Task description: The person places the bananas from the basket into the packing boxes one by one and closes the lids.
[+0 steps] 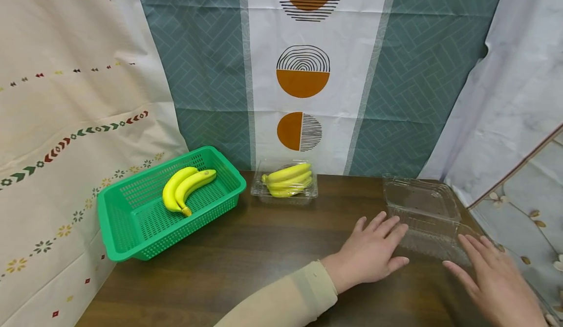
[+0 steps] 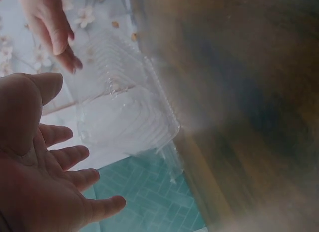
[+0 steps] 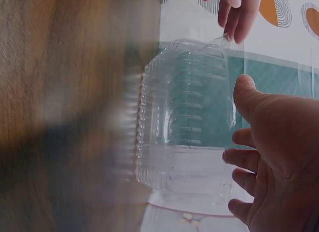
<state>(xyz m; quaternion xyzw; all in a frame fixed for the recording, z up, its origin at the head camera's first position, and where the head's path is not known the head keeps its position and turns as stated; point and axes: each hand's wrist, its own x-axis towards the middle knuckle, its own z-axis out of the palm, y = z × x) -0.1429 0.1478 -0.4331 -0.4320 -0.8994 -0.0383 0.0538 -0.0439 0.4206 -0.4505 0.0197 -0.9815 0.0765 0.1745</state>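
Note:
An empty clear plastic clamshell container (image 1: 433, 234) stands on the right side of the table with its lid (image 1: 420, 197) folded back toward the curtain. My left hand (image 1: 367, 256) is at its left edge, fingers spread and fairly straight. Across from it, my right hand (image 1: 494, 278) hovers near the right side, thumb apart from the extended fingers. Neither hand grips anything; whether fingertips touch the plastic I cannot tell. From the right wrist, the container (image 3: 184, 117) shows ribbed walls between both hands.
At the left, a green plastic basket (image 1: 116, 219) holds two joined bananas (image 1: 186, 187). Against the back curtain (image 1: 211, 73) sits another clear container (image 1: 259, 192) with several bananas (image 1: 288, 180) inside. Fabric hangs along the left and right of the brown wooden table (image 1: 246, 258).

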